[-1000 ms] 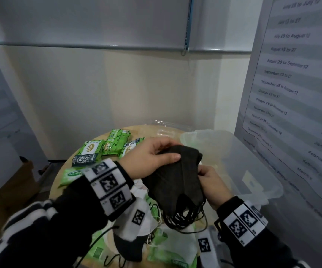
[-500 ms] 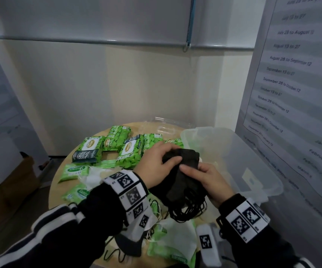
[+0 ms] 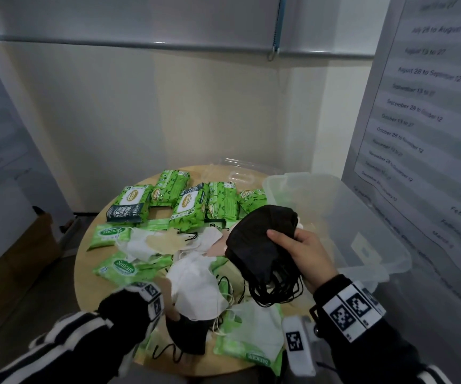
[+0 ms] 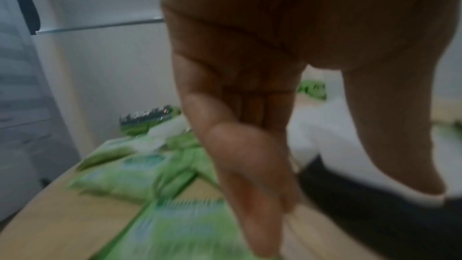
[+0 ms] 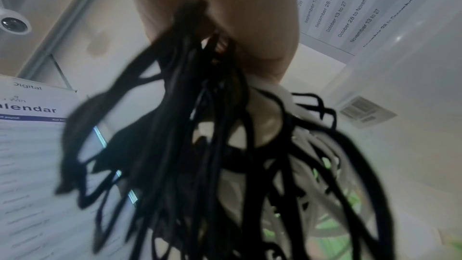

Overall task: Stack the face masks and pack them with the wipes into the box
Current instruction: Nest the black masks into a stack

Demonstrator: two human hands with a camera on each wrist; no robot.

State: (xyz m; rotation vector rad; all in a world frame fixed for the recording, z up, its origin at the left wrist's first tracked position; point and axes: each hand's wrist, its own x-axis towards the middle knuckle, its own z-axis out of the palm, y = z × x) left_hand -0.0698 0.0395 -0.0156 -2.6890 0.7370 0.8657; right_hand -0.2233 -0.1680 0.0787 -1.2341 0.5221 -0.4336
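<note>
Fingers of the right hand (image 3: 305, 252) pinch stacked black masks (image 3: 262, 245) — left hand (image 4: 250, 126) blurred, fingers straight, together.

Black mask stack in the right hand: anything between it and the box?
Nothing visible. The right hand holds the black mask stack right beside the clear box, whose top is open; its lid lies behind.

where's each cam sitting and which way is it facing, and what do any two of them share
Head: worn on the head, looking forward and down at the round table; shows both sleeves and the right hand gripping the black masks.
Left wrist: along the left hand toward the tabletop, blurred; fingers reach toward a loose black mask.
Right wrist: under the right hand, facing up; palm and dangling ear loops.
Shared: head and right wrist both show the black masks.
</note>
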